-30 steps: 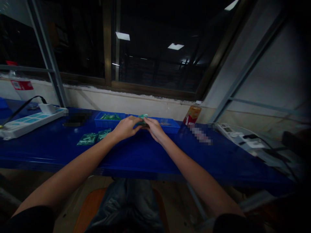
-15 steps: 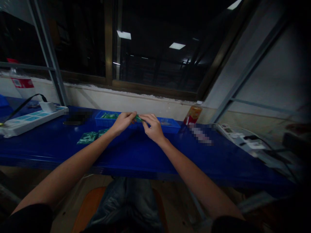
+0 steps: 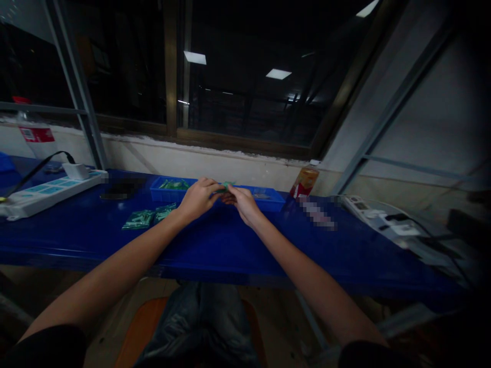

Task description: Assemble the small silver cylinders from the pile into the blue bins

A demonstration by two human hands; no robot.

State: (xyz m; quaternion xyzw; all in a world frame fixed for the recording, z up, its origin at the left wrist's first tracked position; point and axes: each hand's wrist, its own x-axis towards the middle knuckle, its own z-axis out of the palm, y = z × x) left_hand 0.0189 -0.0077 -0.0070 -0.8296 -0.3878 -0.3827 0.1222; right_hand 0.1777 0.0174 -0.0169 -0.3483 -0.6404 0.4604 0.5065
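My left hand (image 3: 198, 198) and my right hand (image 3: 243, 203) meet over the blue table (image 3: 215, 245), both pinching a small green circuit board (image 3: 225, 187) between their fingertips. Most of the board is hidden by the fingers. Just behind the hands stands a blue tray (image 3: 173, 189) with more green boards in its left part. Left of my left hand, two flat green boards (image 3: 138, 219) lie on the table.
A white power strip (image 3: 46, 192) with a plugged-in cable lies at the far left. An orange-red bottle (image 3: 304, 183) stands right of the tray. White devices with cables (image 3: 383, 220) sit at the right end. A dark window runs behind the table.
The hands have closed together again on the green board and the left hand has turned slightly; the board shows a little more above the fingers than half a second ago.
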